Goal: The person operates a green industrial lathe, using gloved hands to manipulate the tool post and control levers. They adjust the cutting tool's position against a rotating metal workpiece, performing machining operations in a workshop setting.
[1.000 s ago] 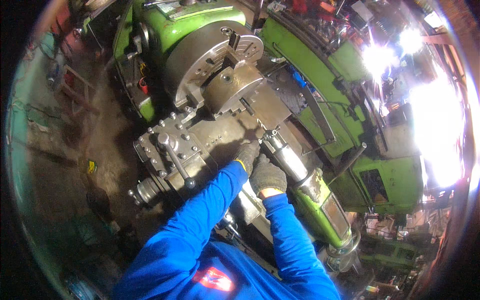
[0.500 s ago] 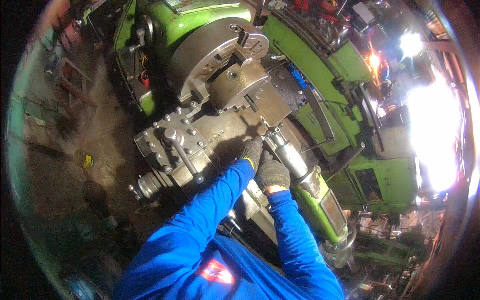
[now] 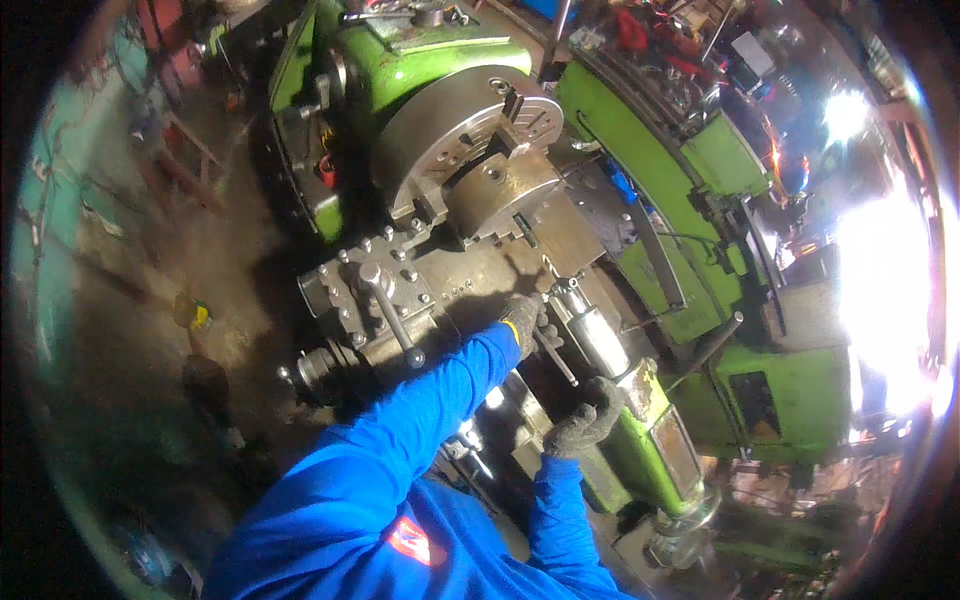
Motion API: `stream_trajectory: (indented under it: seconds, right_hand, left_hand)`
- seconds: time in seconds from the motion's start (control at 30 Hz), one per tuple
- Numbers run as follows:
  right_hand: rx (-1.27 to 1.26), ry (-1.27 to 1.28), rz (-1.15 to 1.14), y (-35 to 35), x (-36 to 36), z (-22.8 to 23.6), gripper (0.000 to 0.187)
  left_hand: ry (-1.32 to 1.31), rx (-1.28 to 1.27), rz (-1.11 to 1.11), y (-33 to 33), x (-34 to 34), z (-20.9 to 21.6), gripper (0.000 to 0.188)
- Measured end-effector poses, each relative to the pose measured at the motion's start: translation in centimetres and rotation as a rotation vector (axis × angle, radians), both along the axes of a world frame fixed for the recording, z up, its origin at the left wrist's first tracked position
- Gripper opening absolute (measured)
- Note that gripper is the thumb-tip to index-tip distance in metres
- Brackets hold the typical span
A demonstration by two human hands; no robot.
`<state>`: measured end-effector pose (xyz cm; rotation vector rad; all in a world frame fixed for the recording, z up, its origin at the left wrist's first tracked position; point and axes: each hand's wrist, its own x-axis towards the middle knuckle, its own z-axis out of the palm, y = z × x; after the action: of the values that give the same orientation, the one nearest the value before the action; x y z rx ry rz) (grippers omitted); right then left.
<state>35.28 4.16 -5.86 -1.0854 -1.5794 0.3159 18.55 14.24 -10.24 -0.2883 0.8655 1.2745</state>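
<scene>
My left hand (image 3: 530,322), in a dark grey glove with a yellow cuff edge, is closed beside the drill chuck (image 3: 568,292). A thin metal bar, the handle of what looks like a chuck key (image 3: 560,363), sticks out of it; whether its end sits in the chuck is hidden. A twist drill bit (image 3: 550,266) points out of the chuck toward the workpiece. My right hand (image 3: 586,418), also gloved, is open with slightly bent fingers, next to the green tailstock (image 3: 650,430). The tailstock's bright steel quill (image 3: 600,340) carries the chuck.
A large lathe chuck (image 3: 470,140) clamps a thick round metal workpiece (image 3: 505,192) ahead. The tool post (image 3: 365,285) with its ball-ended lever (image 3: 395,325) stands left of my left hand. Green machine parts (image 3: 780,385) lie to the right, beneath glaring light.
My right hand has let go and drawn back toward me and to the right, opening. My left hand stays by the drill chuck, the bar now showing. The whole view has shifted slightly.
</scene>
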Motion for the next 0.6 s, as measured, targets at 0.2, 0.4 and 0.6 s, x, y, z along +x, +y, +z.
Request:
stream_trajectory:
  seconds: [0.2, 0.4, 0.6]
  right_hand:
    - [0.122, 0.312, 0.242, 4.7, -5.1, 2.1, 0.074]
    - [-0.264, 0.248, 0.312, 2.2, -2.9, 7.5, 0.08]
    - [0.136, 0.187, 0.385, 6.3, -3.6, 2.8, 0.081]
  left_hand:
    - [0.074, -0.039, -0.01, -0.4, -1.1, 0.7, 0.021]
    - [-0.008, 0.174, -0.159, -1.4, -2.7, -0.1, 0.022]
    - [0.323, 0.31, -0.258, 0.9, -3.6, -5.7, 0.011]
